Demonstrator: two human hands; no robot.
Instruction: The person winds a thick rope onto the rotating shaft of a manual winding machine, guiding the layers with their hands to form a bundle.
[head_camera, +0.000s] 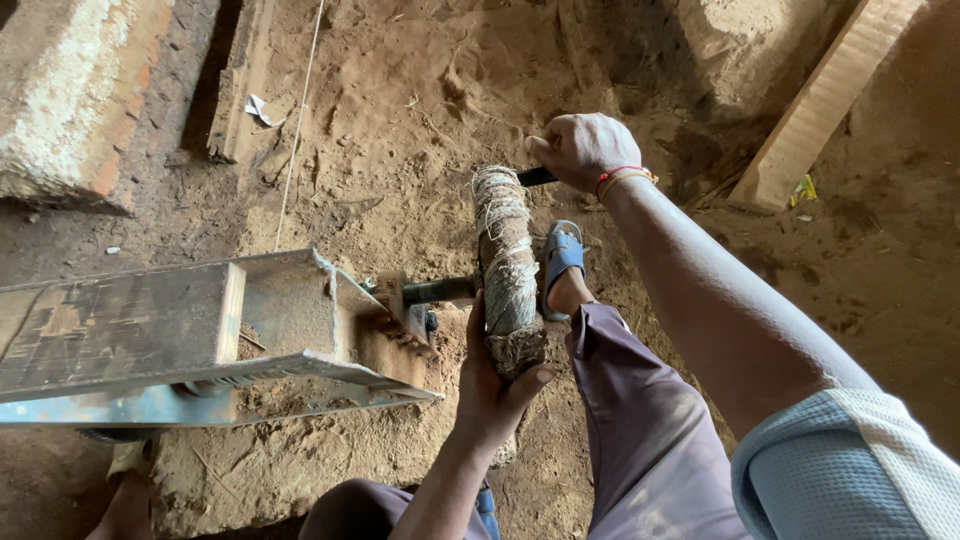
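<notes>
- Fingers of the left hand (490, 385) wrapped shut around the near, lower end of the rope-bound handle (508, 268); thumb shows on its right side.
- Right hand (582, 148) closed in a fist on the handle's far end, where a bare dark stub (537, 177) pokes out of the wrapping.
- Handle's long axis runs away from the person, near end low, far end high in the head view; one hand at each end, left nearer the body.
- Dark metal rod (440, 291) meets the handle crosswise at about mid-length, from the handle's left.
- Rusty steel mould box (160, 335) lies left of the handle, at the rod's other end.
- Blue sandal (562, 256) just right of the handle, on sandy ground (400, 120).
</notes>
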